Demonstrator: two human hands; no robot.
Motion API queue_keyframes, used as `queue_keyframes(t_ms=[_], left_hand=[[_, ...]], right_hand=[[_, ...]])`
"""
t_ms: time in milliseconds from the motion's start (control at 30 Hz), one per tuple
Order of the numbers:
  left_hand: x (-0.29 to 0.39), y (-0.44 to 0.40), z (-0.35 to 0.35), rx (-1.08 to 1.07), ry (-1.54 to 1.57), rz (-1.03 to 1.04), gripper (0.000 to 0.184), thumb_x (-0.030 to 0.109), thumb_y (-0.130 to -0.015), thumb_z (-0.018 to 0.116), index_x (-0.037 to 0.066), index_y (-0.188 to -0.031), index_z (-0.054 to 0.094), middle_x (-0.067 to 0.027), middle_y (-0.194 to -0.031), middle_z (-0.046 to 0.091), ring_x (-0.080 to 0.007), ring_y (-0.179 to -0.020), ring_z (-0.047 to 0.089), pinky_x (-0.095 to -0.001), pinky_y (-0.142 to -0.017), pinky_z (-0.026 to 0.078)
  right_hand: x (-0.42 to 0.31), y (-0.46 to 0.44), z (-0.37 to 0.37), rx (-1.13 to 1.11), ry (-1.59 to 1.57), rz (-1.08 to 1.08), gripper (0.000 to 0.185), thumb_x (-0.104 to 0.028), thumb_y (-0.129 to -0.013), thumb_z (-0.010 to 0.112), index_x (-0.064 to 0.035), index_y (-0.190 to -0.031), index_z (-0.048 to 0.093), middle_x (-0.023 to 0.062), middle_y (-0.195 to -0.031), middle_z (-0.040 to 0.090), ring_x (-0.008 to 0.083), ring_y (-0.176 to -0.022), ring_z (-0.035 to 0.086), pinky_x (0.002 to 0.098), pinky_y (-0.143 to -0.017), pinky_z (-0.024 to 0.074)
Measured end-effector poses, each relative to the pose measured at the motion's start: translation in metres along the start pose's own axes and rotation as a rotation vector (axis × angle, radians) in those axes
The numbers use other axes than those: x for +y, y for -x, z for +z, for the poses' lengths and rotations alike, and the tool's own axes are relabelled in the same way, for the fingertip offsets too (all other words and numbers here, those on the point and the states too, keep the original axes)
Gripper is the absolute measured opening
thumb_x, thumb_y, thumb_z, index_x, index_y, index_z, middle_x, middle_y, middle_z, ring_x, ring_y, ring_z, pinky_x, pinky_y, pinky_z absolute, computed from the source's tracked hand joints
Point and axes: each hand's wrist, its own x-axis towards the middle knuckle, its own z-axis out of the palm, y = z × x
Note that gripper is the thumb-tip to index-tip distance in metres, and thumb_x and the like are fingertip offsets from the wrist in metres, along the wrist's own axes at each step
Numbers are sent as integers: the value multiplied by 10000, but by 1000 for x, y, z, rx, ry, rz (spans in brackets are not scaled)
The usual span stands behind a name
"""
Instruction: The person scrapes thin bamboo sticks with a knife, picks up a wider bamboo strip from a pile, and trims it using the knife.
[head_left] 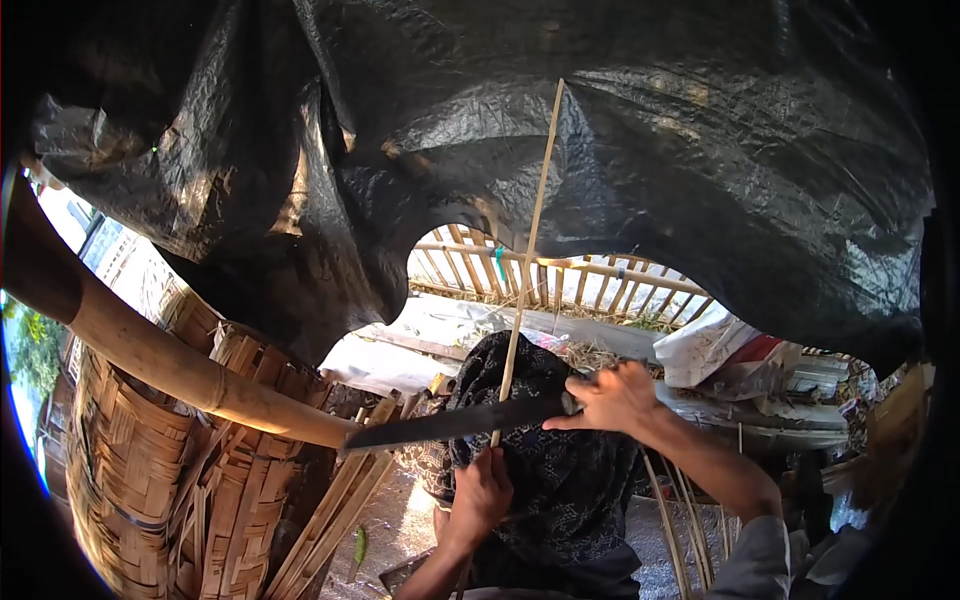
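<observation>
My left hand [482, 490] is closed around the lower part of a long thin bamboo strip [533, 215], which slants up and away from me toward the black sheet. In my right hand [612, 400] is the handle end of a large dark-bladed machete [440, 428]. Its blade points left and crosses the strip just above my left hand; whether the edge touches the strip I cannot tell. Below the strip, a dark patterned cloth [570, 490] lies over my lap.
A black plastic sheet [640, 150] hangs overhead and in front. At the left, a thick bamboo pole [200, 375] passes woven bamboo baskets [130, 450]. Split bamboo pieces [335, 510] lean beside them. More thin strips [672, 520] stand at the right; a bamboo fence [560, 280] is beyond.
</observation>
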Motion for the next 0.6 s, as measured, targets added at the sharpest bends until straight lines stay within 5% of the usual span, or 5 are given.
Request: queue_keyframes(t_ms=[67, 133, 267, 500, 600], left_hand=[[0, 6, -5, -35, 8, -65, 202, 93, -881, 480, 10, -696, 483, -199, -510, 507, -382, -450, 525, -416, -374, 358], [3, 0, -11, -67, 24, -75, 207, 95, -881, 482, 13, -691, 483, -210, -505, 505, -393, -461, 527, -428, -375, 367], [5, -6, -2, -26, 28, -23, 209, 93, -879, 487, 20, -683, 480, -210, -484, 494, -402, -458, 522, -440, -367, 362], [8, -1, -2, -24, 40, 5, 183, 83, -867, 495, 5, -706, 462, -218, -511, 500, -407, -455, 514, -457, -382, 375], [1, 7, -2, -29, -103, 70, 143, 101, -876, 483, 18, -761, 468, -224, -539, 513, -410, -454, 510, -465, -385, 375]], right_hand=[[27, -2, 8, 44, 158, -91, 804, -849, -688, 249, -140, -676, 629, -50, -363, 294, 48, -318, 322, 228, -304, 255], [59, -24, 3, -233, -90, 339, 755, -789, -755, 276, -116, -628, 593, -56, -417, 318, 44, -336, 304, 223, -308, 224], [35, -31, -6, -327, -101, 444, 782, -766, -765, 296, -54, -736, 619, -33, -420, 364, 68, -340, 380, 240, -278, 308], [0, 4, -11, -223, 33, -43, 778, -831, -692, 311, -145, -809, 659, 45, -495, 519, 72, -402, 482, 228, -321, 328], [32, -7, -7, -284, 35, 98, 763, -815, -709, 326, -121, -752, 638, 22, -475, 497, 85, -415, 483, 236, -346, 344]])
